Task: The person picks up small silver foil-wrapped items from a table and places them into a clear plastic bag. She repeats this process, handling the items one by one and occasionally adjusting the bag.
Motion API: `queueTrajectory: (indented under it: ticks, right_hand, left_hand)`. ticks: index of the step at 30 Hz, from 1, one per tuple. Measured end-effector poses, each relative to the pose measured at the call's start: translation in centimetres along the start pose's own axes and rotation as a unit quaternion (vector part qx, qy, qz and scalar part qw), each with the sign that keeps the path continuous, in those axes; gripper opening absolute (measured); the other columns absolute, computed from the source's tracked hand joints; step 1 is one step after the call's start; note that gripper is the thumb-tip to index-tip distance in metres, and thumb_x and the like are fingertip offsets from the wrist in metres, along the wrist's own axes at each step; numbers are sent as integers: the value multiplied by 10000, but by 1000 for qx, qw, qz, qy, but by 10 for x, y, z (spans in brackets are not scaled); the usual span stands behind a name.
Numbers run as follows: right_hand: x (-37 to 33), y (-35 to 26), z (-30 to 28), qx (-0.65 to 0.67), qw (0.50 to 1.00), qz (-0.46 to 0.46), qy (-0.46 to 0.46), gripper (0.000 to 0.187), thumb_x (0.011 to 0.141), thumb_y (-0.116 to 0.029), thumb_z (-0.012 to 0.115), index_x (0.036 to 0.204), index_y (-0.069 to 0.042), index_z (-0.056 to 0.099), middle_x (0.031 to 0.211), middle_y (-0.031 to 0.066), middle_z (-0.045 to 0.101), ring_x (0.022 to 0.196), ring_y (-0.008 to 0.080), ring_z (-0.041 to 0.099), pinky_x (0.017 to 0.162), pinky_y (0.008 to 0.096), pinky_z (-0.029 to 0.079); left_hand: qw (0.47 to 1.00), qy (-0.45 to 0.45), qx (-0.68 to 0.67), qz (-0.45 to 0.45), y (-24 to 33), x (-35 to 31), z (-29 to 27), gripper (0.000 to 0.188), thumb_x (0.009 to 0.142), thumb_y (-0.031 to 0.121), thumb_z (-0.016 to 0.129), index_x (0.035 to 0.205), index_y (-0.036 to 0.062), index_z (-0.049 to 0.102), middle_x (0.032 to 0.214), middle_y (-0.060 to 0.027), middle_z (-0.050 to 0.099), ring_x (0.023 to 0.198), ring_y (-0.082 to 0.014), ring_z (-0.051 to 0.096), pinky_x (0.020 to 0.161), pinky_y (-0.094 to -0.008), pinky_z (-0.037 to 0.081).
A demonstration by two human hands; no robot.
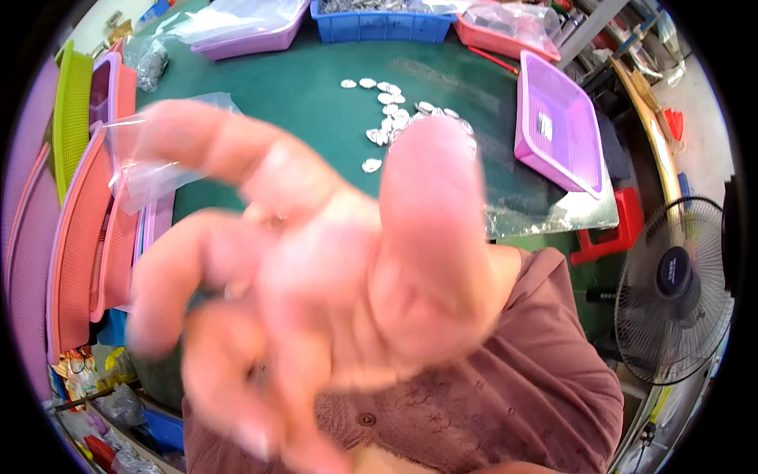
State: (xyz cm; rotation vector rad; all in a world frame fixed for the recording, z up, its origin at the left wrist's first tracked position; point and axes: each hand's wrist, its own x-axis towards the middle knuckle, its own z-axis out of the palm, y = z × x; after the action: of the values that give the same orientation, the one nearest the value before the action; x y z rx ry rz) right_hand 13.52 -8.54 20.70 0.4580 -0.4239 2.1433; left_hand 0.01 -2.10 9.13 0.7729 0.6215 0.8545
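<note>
My right hand [332, 284] is raised very close to the camera and fills the middle of the view, blurred. Its palm faces me, the fingers are spread toward the left and the thumb points up. Nothing shows in it. Behind it lies a green table [292, 87] with a scatter of several small silvery oval pieces [387, 110]. A clear plastic bag [150, 166] lies at the table's left edge, partly behind my fingers. My left hand is not in view. My mauve buttoned top [537, 379] shows below.
A purple tray [557, 126] sits at the table's right. A blue crate [379, 24], a lilac tray [245, 35] and a pink tray [505, 31] line the far edge. Pink, purple and green trays [79, 229] stack on the left. A standing fan [671, 292] is at right.
</note>
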Motion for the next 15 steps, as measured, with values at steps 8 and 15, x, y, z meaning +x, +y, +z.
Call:
queueTrajectory:
  ticks: [8,15]
  right_hand:
    - [2,25,27,-41,995,39,-78,434,921,-397,354,1284,-174,277,1055,173,465,779,295,562,515,451,526]
    - [2,27,32,-41,993,51,-99,453,914,-379,386,1287,-151,267,1048,161,461,763,268,557,508,414,518]
  left_hand:
    - [980,180,40,69,51,-23,-30,306,875,298,509,1032,38,475,888,-71,530,701,-151,504,530,-186,395]
    - [966,232,100,58,72,-52,-64,290,859,263,497,1030,29,486,839,-61,524,658,-137,491,504,-180,378]
